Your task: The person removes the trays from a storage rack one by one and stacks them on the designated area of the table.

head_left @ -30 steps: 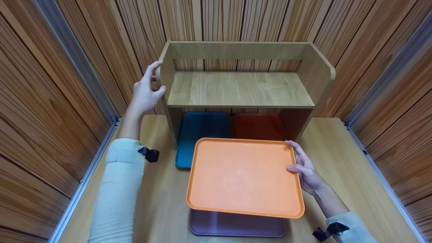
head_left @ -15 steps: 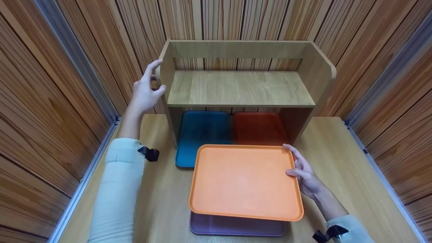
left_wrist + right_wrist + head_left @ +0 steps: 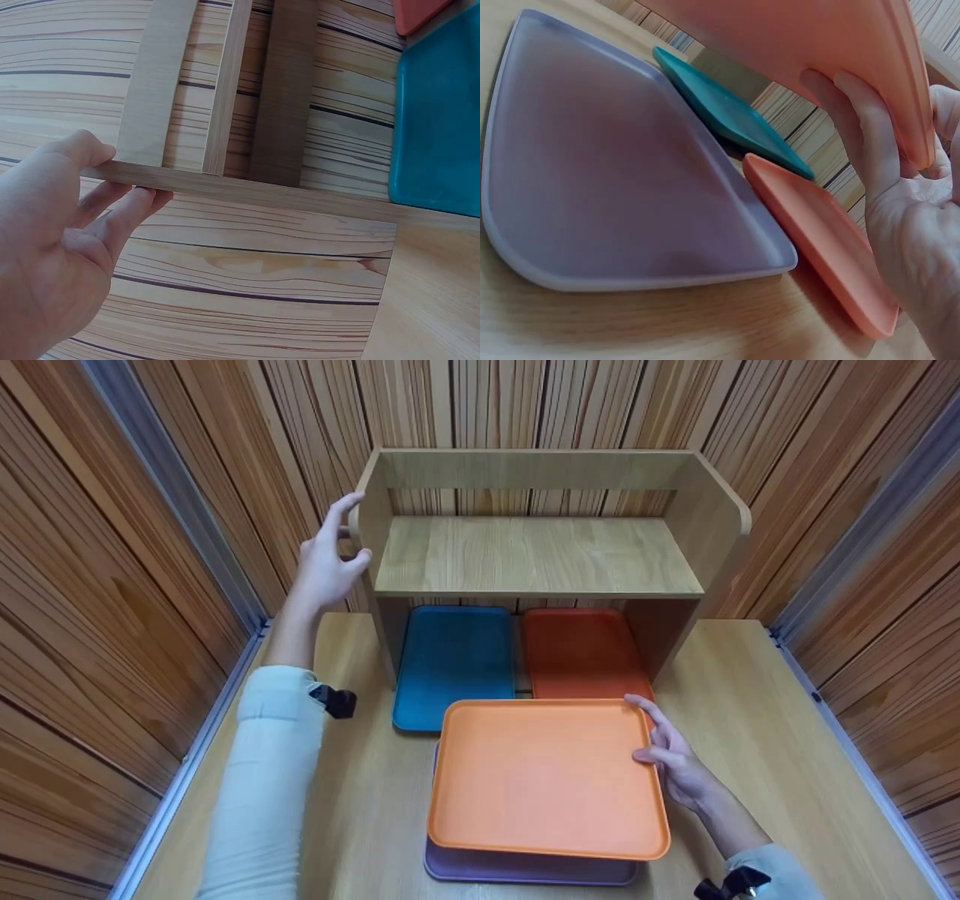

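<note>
My left hand [image 3: 326,566] grips the left side panel [image 3: 262,195] of a small wooden shelf [image 3: 540,556], thumb and fingers on opposite faces of the board. An orange rectangular tray [image 3: 551,776] is in my right hand [image 3: 679,771], held by its right edge with the thumb on top and fingers beneath. Under it, a purple tray [image 3: 615,165] lies on the table, mostly hidden in the head view; the right wrist view shows a gap between the two. Beneath the shelf board, a blue tray [image 3: 457,660] and a red tray [image 3: 585,649] lie side by side.
Wood-patterned walls [image 3: 495,405] enclose the wooden table [image 3: 750,720] at the back and both sides. Metal rails [image 3: 847,742] run along the table's side edges. The blue tray sticks out past the shelf's front.
My right hand has brought the orange tray toward me and lower over the purple tray, uncovering more of the blue and red trays. My left hand stays on the shelf panel.
</note>
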Action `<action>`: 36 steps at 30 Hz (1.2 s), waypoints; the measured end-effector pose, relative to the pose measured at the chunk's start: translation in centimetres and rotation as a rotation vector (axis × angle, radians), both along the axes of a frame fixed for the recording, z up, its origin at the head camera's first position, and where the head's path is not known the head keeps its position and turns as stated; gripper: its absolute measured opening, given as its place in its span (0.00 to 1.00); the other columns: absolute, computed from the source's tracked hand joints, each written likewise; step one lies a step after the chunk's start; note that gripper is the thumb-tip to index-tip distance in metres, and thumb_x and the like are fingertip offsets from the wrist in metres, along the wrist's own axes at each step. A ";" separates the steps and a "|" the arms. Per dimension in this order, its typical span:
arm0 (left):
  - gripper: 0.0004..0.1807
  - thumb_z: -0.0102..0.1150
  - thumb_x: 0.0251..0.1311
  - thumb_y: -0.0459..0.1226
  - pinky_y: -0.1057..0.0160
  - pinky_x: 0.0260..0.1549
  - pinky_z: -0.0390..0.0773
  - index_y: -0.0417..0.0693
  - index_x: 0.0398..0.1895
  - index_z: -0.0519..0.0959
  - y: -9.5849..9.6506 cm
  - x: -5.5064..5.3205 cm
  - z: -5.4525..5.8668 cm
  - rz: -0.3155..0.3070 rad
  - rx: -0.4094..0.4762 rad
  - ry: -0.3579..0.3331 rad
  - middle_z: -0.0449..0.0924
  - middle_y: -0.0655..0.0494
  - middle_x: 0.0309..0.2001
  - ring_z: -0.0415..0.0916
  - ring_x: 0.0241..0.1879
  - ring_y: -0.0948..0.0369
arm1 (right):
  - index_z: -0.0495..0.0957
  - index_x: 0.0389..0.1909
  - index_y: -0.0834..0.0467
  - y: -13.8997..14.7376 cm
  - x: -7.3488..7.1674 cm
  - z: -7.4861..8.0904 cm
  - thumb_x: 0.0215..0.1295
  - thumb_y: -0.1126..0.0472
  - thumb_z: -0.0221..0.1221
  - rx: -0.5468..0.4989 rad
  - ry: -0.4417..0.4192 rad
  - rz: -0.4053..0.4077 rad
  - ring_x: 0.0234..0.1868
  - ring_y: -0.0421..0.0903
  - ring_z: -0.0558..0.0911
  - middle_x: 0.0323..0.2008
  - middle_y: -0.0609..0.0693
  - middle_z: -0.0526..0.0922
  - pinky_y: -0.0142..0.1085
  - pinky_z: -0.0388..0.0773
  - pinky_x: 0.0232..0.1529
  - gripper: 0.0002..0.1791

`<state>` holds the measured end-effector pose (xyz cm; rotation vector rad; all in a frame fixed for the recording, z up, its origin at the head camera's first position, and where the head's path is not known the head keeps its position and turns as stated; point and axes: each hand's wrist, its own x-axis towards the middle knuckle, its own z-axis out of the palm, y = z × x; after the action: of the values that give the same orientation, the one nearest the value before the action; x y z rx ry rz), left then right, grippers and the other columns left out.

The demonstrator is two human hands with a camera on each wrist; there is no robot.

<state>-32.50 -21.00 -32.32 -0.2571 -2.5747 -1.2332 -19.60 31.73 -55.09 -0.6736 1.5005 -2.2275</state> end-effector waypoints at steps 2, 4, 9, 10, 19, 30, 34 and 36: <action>0.41 0.58 0.83 0.34 0.71 0.24 0.70 0.73 0.91 0.57 0.0 0.0 0.0 0.005 0.001 -0.004 0.76 0.36 0.78 0.71 0.24 0.65 | 0.62 0.85 0.37 0.1 0.1 -0.2 0.77 0.80 0.46 0.027 -0.006 -0.012 0.63 0.43 0.89 0.64 0.49 0.79 0.42 0.93 0.60 0.46; 0.41 0.58 0.83 0.33 0.71 0.25 0.71 0.73 0.91 0.57 0.1 0.0 -0.1 0.008 0.006 -0.008 0.76 0.36 0.77 0.73 0.27 0.64 | 0.62 0.85 0.37 0.1 0.1 -0.5 0.76 0.80 0.47 0.044 -0.010 -0.018 0.63 0.43 0.89 0.65 0.50 0.78 0.41 0.93 0.60 0.46; 0.41 0.57 0.83 0.33 0.70 0.28 0.74 0.73 0.91 0.57 0.3 0.0 0.0 0.004 0.014 -0.008 0.75 0.36 0.77 0.83 0.40 0.53 | 0.62 0.86 0.40 0.2 0.2 -1.3 0.75 0.80 0.48 0.075 -0.006 -0.029 0.64 0.43 0.88 0.67 0.51 0.73 0.41 0.93 0.60 0.46; 0.41 0.57 0.83 0.33 0.70 0.28 0.74 0.73 0.91 0.57 0.3 0.0 0.0 0.004 0.014 -0.008 0.75 0.36 0.77 0.83 0.41 0.51 | 0.61 0.87 0.41 0.1 0.3 -1.4 0.75 0.80 0.48 0.080 -0.005 -0.032 0.65 0.43 0.88 0.68 0.51 0.72 0.41 0.93 0.60 0.46; 0.42 0.57 0.83 0.33 0.71 0.28 0.74 0.75 0.91 0.56 0.3 0.1 0.0 0.003 0.024 -0.015 0.74 0.37 0.79 0.83 0.43 0.51 | 0.62 0.86 0.40 -0.1 0.8 -2.3 0.75 0.80 0.48 0.111 -0.028 -0.047 0.67 0.41 0.85 0.71 0.50 0.65 0.40 0.92 0.62 0.46; 0.41 0.56 0.83 0.32 0.70 0.31 0.76 0.71 0.91 0.57 0.2 0.1 -0.1 -0.004 0.022 0.008 0.75 0.35 0.78 0.86 0.53 0.42 | 0.60 0.87 0.39 -0.7 1.2 -3.4 0.75 0.81 0.48 0.093 -0.085 0.003 0.67 0.42 0.85 0.72 0.46 0.72 0.42 0.91 0.63 0.47; 0.41 0.56 0.83 0.33 0.70 0.30 0.75 0.71 0.91 0.57 0.2 0.1 -0.1 -0.003 0.020 0.009 0.75 0.35 0.78 0.84 0.48 0.47 | 0.58 0.87 0.40 -0.8 1.2 -3.5 0.77 0.81 0.47 0.050 -0.107 0.046 0.67 0.44 0.86 0.72 0.47 0.72 0.43 0.91 0.63 0.47; 0.41 0.56 0.83 0.33 0.70 0.29 0.74 0.72 0.91 0.57 0.2 0.2 -0.1 0.001 0.020 0.008 0.75 0.36 0.78 0.83 0.44 0.50 | 0.57 0.88 0.40 -0.8 1.2 -3.3 0.79 0.80 0.46 0.036 -0.117 0.066 0.66 0.45 0.87 0.72 0.49 0.72 0.43 0.91 0.64 0.46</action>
<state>-32.34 -20.82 -32.41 -0.2567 -2.5537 -1.2543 -18.45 30.91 -58.43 -0.5634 1.4374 -2.1461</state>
